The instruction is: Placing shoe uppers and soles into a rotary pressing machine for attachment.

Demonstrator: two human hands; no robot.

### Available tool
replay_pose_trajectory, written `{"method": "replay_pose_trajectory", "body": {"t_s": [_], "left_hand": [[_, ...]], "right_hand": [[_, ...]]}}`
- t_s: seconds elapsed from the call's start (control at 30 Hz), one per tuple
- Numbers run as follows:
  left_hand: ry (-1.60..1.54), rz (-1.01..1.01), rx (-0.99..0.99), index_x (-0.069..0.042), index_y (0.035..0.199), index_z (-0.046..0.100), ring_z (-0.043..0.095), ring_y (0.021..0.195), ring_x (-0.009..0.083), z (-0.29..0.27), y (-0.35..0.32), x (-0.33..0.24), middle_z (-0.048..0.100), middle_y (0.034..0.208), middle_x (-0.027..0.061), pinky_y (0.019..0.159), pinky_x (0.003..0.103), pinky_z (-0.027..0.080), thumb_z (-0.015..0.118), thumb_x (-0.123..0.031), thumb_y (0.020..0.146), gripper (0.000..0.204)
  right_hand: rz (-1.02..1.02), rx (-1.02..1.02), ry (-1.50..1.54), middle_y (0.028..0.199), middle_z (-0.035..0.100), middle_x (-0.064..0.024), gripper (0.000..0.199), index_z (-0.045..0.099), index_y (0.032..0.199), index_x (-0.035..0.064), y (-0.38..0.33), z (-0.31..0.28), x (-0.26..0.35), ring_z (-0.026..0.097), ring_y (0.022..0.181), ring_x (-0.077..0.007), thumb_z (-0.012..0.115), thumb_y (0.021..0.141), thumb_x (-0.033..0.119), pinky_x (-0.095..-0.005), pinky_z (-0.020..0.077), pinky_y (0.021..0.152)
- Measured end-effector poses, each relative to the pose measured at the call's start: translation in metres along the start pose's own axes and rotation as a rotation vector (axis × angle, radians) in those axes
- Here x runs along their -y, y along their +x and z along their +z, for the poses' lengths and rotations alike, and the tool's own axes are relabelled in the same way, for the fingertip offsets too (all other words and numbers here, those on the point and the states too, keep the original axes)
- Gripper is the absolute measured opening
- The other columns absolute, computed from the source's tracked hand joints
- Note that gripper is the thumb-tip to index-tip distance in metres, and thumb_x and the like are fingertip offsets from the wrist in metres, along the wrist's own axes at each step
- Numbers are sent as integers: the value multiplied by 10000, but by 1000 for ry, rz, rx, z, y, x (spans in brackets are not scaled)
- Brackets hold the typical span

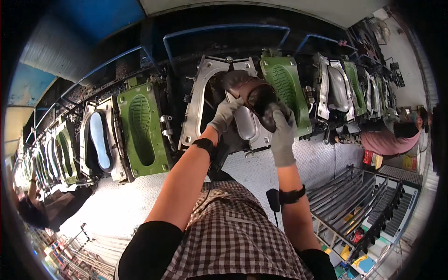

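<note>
Both my gloved hands hold a dark brown and black shoe (242, 85) above an open silver metal mould (192, 122). My left hand (227, 113), in a grey glove, is closed on the shoe's near left edge. At the opening's right side, my right hand (283, 128) is closed around the dark upper; its fingers are partly hidden. A pale pointed piece shows by my left fingers, too small to name. Beneath the shoe lies a smooth silver foot-shaped plate (246, 123). Directly right of the shoe stands a green sole mould (284, 84) with a ridged tread cavity.
More moulds line the bench both ways, including a green one (141, 126) and one with a light blue insole shape (99, 140). Blue rails (224, 31) run behind. A metal rack (336, 205) stands at right. Other people are at far left and at right (389, 141).
</note>
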State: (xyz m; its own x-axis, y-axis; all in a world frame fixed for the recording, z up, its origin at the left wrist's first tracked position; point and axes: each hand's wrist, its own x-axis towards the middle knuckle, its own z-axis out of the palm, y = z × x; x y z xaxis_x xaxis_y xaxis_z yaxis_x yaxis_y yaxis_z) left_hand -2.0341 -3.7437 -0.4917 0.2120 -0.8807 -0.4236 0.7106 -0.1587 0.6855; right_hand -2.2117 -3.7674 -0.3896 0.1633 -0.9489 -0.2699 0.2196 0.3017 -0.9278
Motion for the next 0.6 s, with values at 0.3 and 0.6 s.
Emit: {"method": "replay_pose_trajectory", "body": {"t_s": [0.3,0.6], "left_hand": [[155,-27,-190,-18,1168,678,669,944,172,-5,-17,-9,714,1053,43,871,327,541,852,-150,804,425],[140,58,-307,-15,1156,680,682,888,174,-20,-37,-3,715,1046,71,799,325,566,833,-161,806,409]], "right_hand": [[-457,70,-212,1115,646,-71,346,591,1250,-24,66,52,20,614,1004,-136,651,933,100,-272,502,894],[-862,671,-1070,1008,672,-95,254,686,1133,201,90,55,-18,653,930,-347,644,890,144,-445,536,800]]}}
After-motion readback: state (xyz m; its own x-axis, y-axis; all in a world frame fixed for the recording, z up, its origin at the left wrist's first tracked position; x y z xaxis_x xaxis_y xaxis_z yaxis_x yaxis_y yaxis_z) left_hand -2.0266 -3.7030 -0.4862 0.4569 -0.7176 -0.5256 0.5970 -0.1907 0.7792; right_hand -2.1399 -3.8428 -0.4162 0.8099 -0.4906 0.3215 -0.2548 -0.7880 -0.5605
